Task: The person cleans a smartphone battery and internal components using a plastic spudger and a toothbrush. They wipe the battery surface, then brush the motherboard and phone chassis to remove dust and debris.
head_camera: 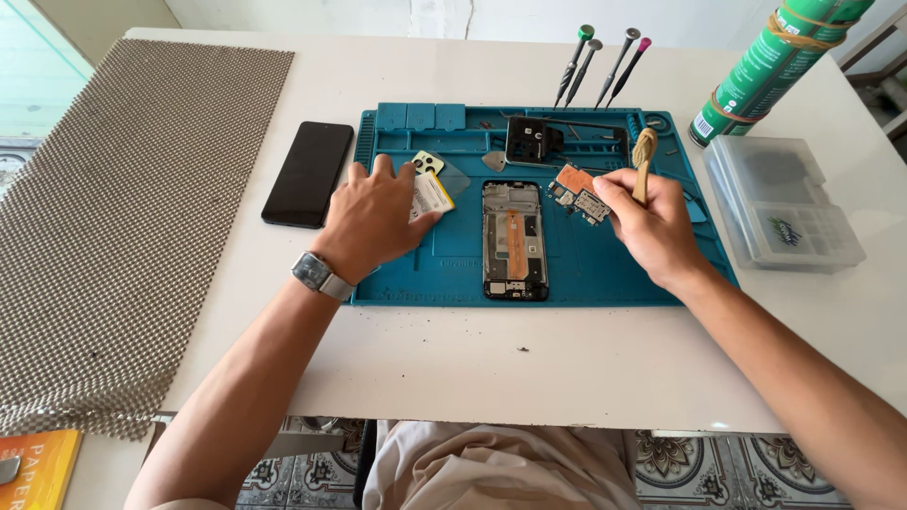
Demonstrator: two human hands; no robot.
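Observation:
A blue repair mat (576,269) lies on the white table. At its middle rests an opened phone frame (515,241) with its insides showing. My left hand (376,217) rests flat on a yellow-edged battery (433,195) at the mat's left; a small camera cover (428,162) lies just beyond it. My right hand (652,227) pinches a circuit board (578,192) with copper-coloured shielding and also grips a tan wooden-handled brush (643,162), its handle pointing up.
A black phone (308,173) lies left of the mat. Several screwdrivers (599,66) stand at the mat's far edge, by a black part (529,140). A green spray can (770,66) and clear parts box (782,200) sit right. A grey mesh mat (123,217) covers the left.

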